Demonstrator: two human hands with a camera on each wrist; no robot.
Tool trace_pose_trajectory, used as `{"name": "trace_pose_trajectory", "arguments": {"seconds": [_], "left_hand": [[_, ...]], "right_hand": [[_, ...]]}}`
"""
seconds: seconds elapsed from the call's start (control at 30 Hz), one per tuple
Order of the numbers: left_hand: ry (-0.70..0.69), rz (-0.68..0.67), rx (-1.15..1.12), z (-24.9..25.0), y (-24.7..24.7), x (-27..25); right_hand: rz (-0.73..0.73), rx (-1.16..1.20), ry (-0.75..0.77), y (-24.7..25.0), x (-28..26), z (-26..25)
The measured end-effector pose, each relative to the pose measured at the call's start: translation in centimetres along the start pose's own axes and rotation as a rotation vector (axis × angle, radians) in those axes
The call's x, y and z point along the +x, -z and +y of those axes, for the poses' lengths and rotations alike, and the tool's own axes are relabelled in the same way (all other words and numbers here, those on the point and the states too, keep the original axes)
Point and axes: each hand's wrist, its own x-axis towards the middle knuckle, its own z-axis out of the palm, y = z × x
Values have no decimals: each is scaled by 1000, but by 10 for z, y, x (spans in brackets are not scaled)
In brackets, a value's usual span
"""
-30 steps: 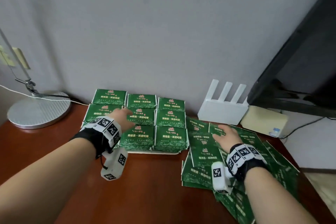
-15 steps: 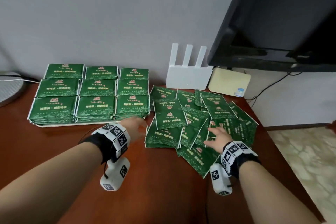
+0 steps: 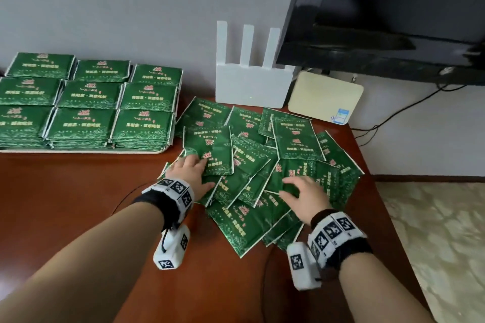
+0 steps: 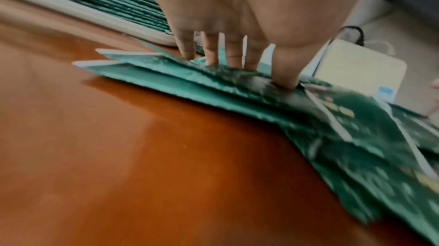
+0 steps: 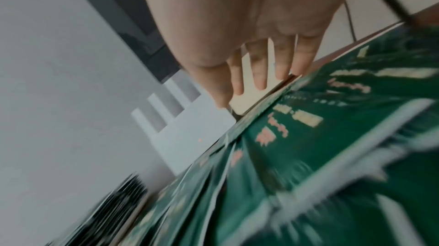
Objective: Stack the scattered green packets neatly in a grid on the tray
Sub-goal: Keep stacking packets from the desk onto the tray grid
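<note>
Green packets stand in a three-by-three grid of stacks [image 3: 89,102] on a white tray [image 3: 147,151] at the back left. A loose heap of scattered green packets [image 3: 252,165] covers the wooden table to the right of the tray. My left hand [image 3: 193,169] rests with straight fingers on the heap's left edge; in the left wrist view its fingertips [image 4: 234,62] press down on the packets [image 4: 213,84]. My right hand [image 3: 299,191] lies spread, fingers straight, over the heap's right half, holding nothing. The right wrist view is blurred, with my fingers [image 5: 259,73] above the packets [image 5: 332,146].
A white router [image 3: 249,78] with three aerials and a cream box [image 3: 325,97] stand against the wall behind the heap. A dark screen [image 3: 393,8] hangs over the back right. The table's right edge [image 3: 380,204] runs close beside the heap, with floor beyond.
My left hand left the tray stacks and moved right onto the heap's left edge. My right hand slid along the heap, and my head turned right and nearer.
</note>
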Motion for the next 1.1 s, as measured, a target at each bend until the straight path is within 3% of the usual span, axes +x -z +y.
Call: {"name": "trace_pose_trajectory", "arguments": {"seconds": [0.1, 0.23, 0.3, 0.47, 0.6, 0.67, 0.77, 0.87, 1.0, 1.1], "left_hand": [[20, 35, -29, 6, -7, -8], [57, 31, -134, 9, -13, -16], [94, 42, -164, 11, -20, -20], [164, 2, -164, 14, -16, -18], [256, -43, -273, 16, -4, -15], [358, -34, -400, 17, 1, -15], [448, 4, -674, 21, 9, -16], [438, -4, -847, 25, 17, -17], [359, -31, -923, 29, 24, -24], [302, -10, -952, 25, 26, -35]], "right_hand": [[199, 171, -172, 30, 39, 13], [129, 308, -403, 41, 91, 21], [88, 301, -448, 37, 110, 26], [109, 262, -405, 40, 125, 32], [118, 228, -279, 58, 104, 32], [71, 290, -223, 66, 84, 35], [-116, 355, -198, 65, 55, 41], [-201, 423, -223, 55, 42, 43], [-30, 597, -251, 43, 42, 47], [1, 510, -179, 39, 48, 46]]}}
